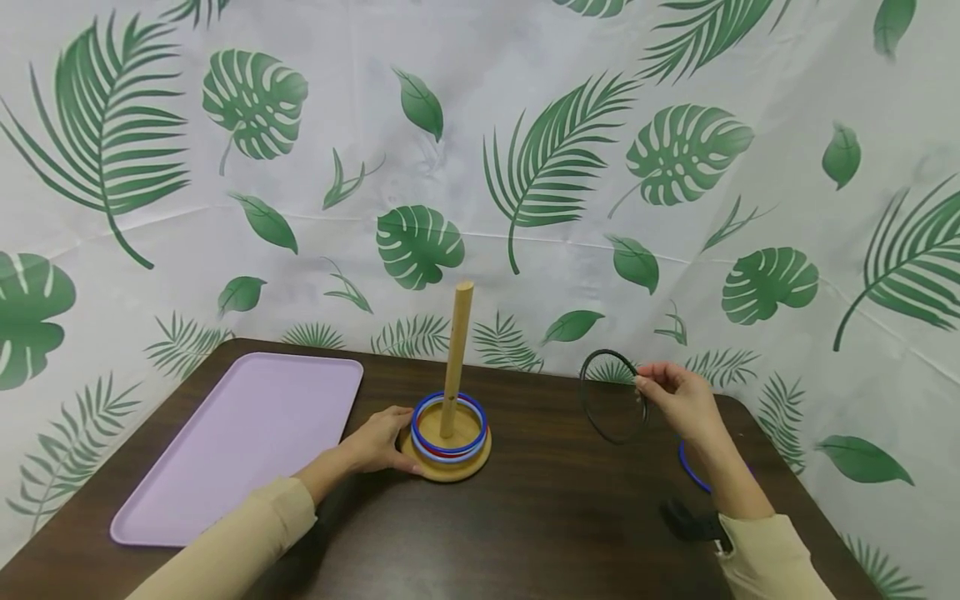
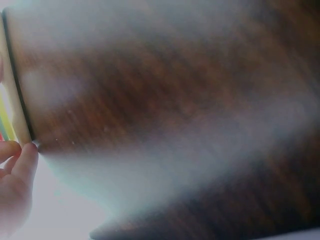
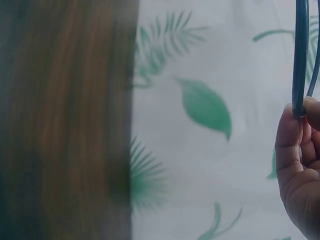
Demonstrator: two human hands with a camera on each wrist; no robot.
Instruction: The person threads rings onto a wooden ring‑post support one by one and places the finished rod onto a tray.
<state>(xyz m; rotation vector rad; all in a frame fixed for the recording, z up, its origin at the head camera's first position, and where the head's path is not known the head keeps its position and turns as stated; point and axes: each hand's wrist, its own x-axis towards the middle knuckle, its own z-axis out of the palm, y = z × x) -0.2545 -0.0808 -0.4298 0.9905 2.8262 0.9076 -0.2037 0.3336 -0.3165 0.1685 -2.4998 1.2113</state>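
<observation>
Left hand point(image 1: 378, 442) grips the peg stand point(image 1: 455, 358); right hand point(image 1: 684, 406), right of it, pinches a black ring point(image 3: 300, 55), likely light, best rim-held.

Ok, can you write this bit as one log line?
left hand: holds wooden base | right hand: pinches black ring, off peg | stacked rings: around peg | loose blue ring: on table, partly hidden

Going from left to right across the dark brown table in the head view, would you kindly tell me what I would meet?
Pale purple rectangular tray, left hand, upright cylindrical wooden peg, thin black ring, right hand.
</observation>
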